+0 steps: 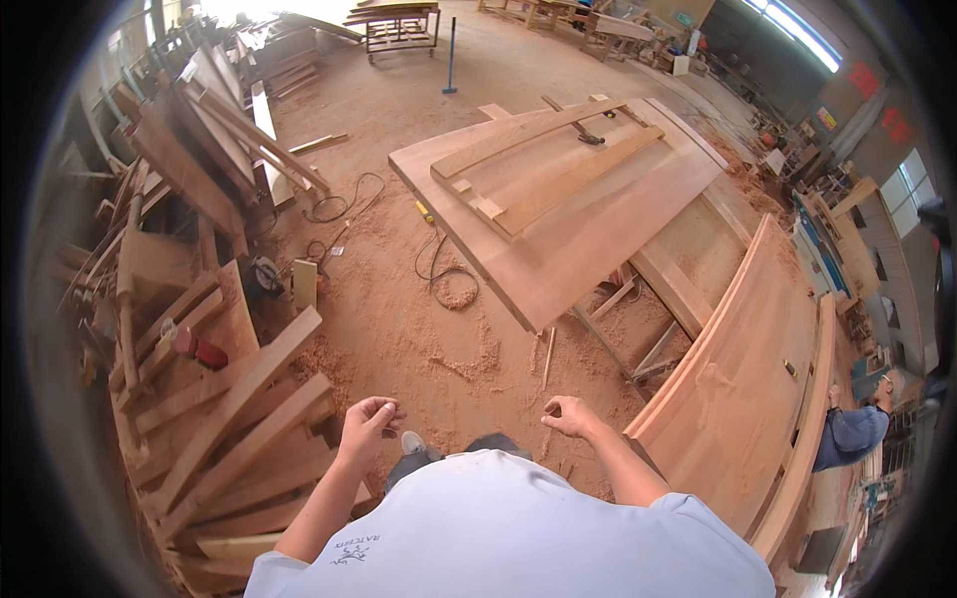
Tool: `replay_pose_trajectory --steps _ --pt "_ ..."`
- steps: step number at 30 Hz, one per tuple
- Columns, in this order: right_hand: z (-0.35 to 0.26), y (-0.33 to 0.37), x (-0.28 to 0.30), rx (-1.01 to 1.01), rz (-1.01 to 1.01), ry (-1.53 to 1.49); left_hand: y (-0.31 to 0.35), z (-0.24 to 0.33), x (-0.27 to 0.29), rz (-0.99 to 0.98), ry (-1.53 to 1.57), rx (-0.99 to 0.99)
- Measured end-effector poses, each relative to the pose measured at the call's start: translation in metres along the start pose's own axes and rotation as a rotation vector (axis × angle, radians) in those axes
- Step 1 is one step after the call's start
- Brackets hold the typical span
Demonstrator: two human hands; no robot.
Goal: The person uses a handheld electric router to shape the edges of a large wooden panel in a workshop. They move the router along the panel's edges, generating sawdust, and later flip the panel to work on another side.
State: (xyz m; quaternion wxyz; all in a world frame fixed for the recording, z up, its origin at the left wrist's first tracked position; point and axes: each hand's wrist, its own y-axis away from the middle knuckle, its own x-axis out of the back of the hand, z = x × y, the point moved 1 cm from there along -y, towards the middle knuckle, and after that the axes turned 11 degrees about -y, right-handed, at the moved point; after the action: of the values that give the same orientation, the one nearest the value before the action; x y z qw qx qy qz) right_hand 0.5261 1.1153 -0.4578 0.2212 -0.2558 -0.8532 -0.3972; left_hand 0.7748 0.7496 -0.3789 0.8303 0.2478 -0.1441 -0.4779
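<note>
My left hand (371, 423) hovers above the dusty floor at the lower middle, its fingers curled in and nothing visible in them. Across from it is my right hand (570, 417), also loosely closed, with no object showing. Neither hand touches anything. A large wooden panel (558, 254) lies ahead of me, raised off the floor on other timber. On top of it rests a wooden frame (588, 184) of long boards, one of them curved. A dark-headed hammer (591, 140) lies at the frame's far end. Nearest my right hand is a thin wood strip (549, 357) on the floor.
Curved boards (244, 419) are heaped at my left, with a red tool (201, 349) among them. A black cable (449, 274) loops over the floor. At right stands a long curved panel (733, 369); a person in blue (852, 431) is beyond it. A cart (402, 30) stands far off.
</note>
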Motion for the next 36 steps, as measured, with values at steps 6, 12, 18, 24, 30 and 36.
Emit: replay_pose_trajectory --steps 6,12,18,24,30,36 --pt "-0.106 -0.148 0.065 -0.009 0.195 -0.263 -0.207 0.095 0.071 -0.079 -0.237 -0.014" --pt "-0.187 -0.348 0.132 0.108 0.331 -0.391 -0.456 0.103 0.108 -0.047 -0.674 -0.135" --pt "-0.304 -0.558 0.24 0.281 0.287 -0.512 -0.625 0.131 0.191 0.071 -1.018 -0.073" --pt "-0.382 -0.695 0.334 0.334 0.222 -0.577 -0.76 0.251 0.248 0.24 -0.738 0.122" --pt "-0.432 -0.841 0.389 0.151 0.498 -0.648 -0.985 0.315 0.29 0.074 -1.083 0.026" --pt "-0.526 -1.019 0.393 0.003 0.74 -0.668 -1.293 0.467 0.35 -0.174 -0.722 0.012"
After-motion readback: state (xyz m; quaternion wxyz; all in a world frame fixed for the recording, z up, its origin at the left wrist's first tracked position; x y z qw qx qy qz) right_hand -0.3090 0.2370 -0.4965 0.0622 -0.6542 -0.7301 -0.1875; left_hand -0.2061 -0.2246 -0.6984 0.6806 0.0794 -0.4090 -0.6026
